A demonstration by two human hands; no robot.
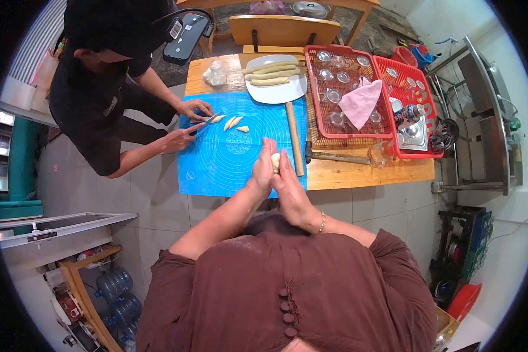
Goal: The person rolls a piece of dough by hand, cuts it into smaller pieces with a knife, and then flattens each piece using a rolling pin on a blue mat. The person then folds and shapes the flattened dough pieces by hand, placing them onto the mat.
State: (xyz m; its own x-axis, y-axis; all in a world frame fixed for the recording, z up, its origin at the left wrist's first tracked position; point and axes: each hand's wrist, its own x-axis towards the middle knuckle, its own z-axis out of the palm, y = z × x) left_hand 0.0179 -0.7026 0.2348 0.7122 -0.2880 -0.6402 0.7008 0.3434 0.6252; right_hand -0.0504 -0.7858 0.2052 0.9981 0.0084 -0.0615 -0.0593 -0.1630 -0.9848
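Observation:
A small pale piece of dough (275, 161) is pressed between my two palms, above the near edge of the blue baking mat (208, 173). My left hand (263, 168) lies along its left side with the fingers stretched forward. From the right, my right hand (291, 193) presses against it, a bracelet at the wrist. Just right of my hands, a wooden rolling pin (294, 141) lies lengthwise on the mat. Several cut dough pieces (236, 122) sit farther up the mat.
At the left, a co-worker's hands (188, 126) hold a knife (210, 119) at a dough piece. Dough rolls (270, 75) rest on a white plate (293, 94). Red baskets (346, 136) with glasses and a pink cloth (361, 102) stand right; a hammer-like tool (337, 156) lies before them.

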